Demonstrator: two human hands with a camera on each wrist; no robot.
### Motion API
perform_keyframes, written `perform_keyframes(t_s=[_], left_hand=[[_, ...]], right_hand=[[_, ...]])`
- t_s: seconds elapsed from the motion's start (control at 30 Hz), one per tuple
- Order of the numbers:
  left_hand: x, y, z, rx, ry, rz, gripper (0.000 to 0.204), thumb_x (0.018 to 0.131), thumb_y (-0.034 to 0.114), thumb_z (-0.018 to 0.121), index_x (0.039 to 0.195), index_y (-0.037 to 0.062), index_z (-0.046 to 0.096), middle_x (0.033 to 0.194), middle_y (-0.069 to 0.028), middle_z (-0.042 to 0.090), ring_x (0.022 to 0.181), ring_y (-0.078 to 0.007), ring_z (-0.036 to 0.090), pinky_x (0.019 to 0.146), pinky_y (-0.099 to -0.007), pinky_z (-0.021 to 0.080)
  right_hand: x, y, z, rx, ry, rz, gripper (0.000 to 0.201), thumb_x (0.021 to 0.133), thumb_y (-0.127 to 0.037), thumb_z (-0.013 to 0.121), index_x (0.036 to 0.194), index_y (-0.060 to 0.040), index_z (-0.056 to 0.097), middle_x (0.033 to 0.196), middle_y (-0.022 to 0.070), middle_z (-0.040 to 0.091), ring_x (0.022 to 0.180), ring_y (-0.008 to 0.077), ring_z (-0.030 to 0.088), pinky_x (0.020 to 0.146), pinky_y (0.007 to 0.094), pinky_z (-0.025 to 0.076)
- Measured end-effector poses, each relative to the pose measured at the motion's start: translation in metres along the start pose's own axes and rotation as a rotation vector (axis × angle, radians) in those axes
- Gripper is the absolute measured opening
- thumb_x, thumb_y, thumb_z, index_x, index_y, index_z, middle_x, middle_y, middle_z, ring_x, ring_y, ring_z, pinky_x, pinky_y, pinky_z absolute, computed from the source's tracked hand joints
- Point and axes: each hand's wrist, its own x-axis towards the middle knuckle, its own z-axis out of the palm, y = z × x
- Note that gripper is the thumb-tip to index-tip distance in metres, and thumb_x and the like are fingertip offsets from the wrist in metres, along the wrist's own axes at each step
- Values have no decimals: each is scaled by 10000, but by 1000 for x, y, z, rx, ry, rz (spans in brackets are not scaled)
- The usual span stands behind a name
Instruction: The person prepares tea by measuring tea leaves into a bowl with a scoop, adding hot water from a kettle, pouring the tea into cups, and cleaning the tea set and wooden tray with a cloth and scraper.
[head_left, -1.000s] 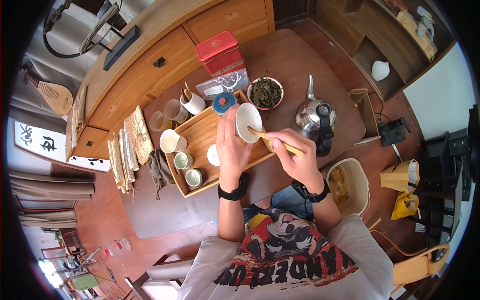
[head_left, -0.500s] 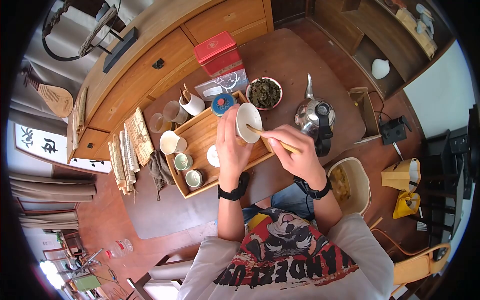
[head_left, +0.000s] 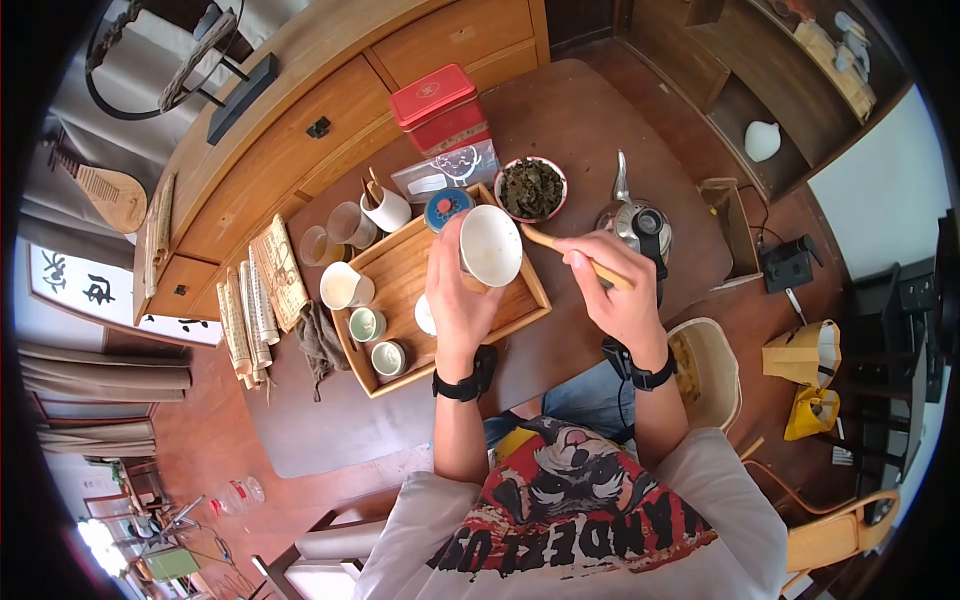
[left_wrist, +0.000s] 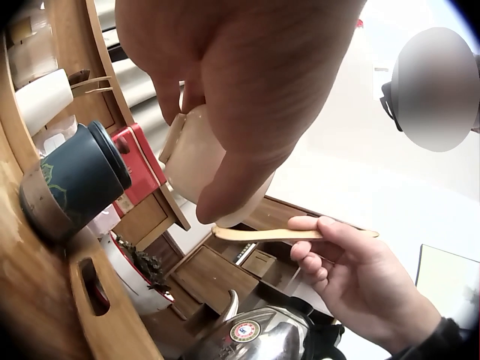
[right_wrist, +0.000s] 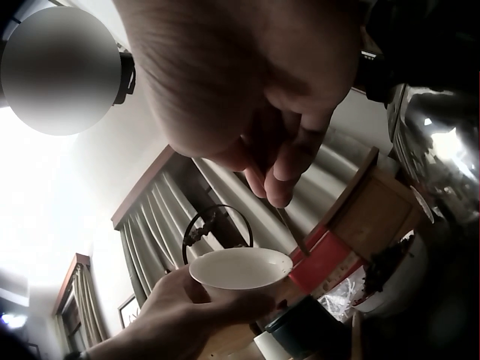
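Observation:
My left hand (head_left: pixel 462 290) holds a white tea bowl (head_left: pixel 490 245) over the tray, its mouth tilted up towards the head camera. In the right wrist view the bowl (right_wrist: pixel 241 268) shows its pale inside, with my thumb along the near wall. My right hand (head_left: pixel 622 285) pinches a slim wooden tea spatula (head_left: pixel 543 238). The spatula's tip is just off the bowl's right rim. In the left wrist view the spatula (left_wrist: pixel 262 235) lies nearly level, held between thumb and fingers. A white round piece (head_left: pixel 425 315) on the tray is partly hidden behind my left hand.
The wooden tray (head_left: pixel 395 270) bears green cups (head_left: pixel 388 357), a white pitcher (head_left: pixel 345 286) and a blue canister (head_left: pixel 449 210). Beyond it are a bowl of dark leaves (head_left: pixel 532 189) and a red tin (head_left: pixel 438 108). A steel kettle (head_left: pixel 635 225) stands right, above a bin (head_left: pixel 715 375).
My right hand has drawn back to the right, taking the spatula's tip out of the bowl. The bowl has shifted slightly left and shows more of its inside.

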Motion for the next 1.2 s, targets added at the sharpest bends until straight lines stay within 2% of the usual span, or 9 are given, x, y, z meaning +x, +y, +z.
perform_keyframes(t_s=[0.07,0.33,0.53,0.67,0.77,0.97,1.07,1.1,1.2], left_hand=[[-1,1,1,-27,-8,-36,836,735,39,969,1493,43,615,1413,-165,712,1284,-363,711,1082,-447,578],[-2,2,-1,-14,-15,-47,851,732,56,977,1500,48,611,1413,-166,715,1286,-360,716,1085,-446,577],[-3,1,1,-23,-12,-37,860,728,53,978,1505,46,609,1414,-167,715,1284,-357,718,1088,-447,577],[-3,2,-2,-24,-23,-68,857,735,64,979,1507,42,607,1412,-168,715,1283,-355,720,1087,-446,577],[-4,2,0,-19,-6,-61,858,736,71,981,1507,41,606,1406,-165,717,1279,-351,723,1081,-442,578],[-4,2,-2,-39,-14,-78,843,745,76,979,1502,42,608,1379,-157,728,1256,-341,736,1061,-432,585],[-4,2,-1,-55,-14,-88,839,744,77,980,1497,41,612,1371,-156,730,1249,-341,738,1057,-430,586],[-4,2,-1,-56,-15,-88,839,744,77,980,1497,41,612,1371,-156,730,1249,-341,738,1057,-430,586],[-5,2,0,-51,-17,-82,840,739,75,981,1493,40,614,1368,-155,730,1247,-338,739,1059,-429,585]], right_hand=[[-5,-2,-1,94,-81,31,143,1009,30,714,1135,3,775,981,161,763,829,315,747,743,382,588],[-2,1,-4,28,-46,-4,157,999,47,708,1133,-3,774,969,157,757,814,317,734,735,384,585],[-3,-3,1,78,-99,-35,160,995,47,717,1138,-4,767,987,157,757,842,323,732,759,394,589],[-2,2,-5,-24,-44,-39,165,994,48,715,1140,-4,771,975,155,757,835,320,732,747,392,588],[-5,-3,-6,64,-68,-7,165,1001,41,714,1146,-1,779,969,156,755,833,311,735,746,384,586],[-3,3,-8,-32,-59,-56,165,1000,40,718,1145,-6,782,972,157,756,826,310,730,753,384,582],[-3,-4,-8,41,-78,-38,173,991,46,721,1147,-6,776,967,150,754,823,317,723,754,393,580],[-4,-4,-7,46,-95,-59,183,993,61,709,1145,2,793,972,148,775,834,266,748,745,349,582],[-3,-6,-3,6,-94,-64,180,991,64,710,1137,0,793,974,146,776,837,274,746,758,357,587]])
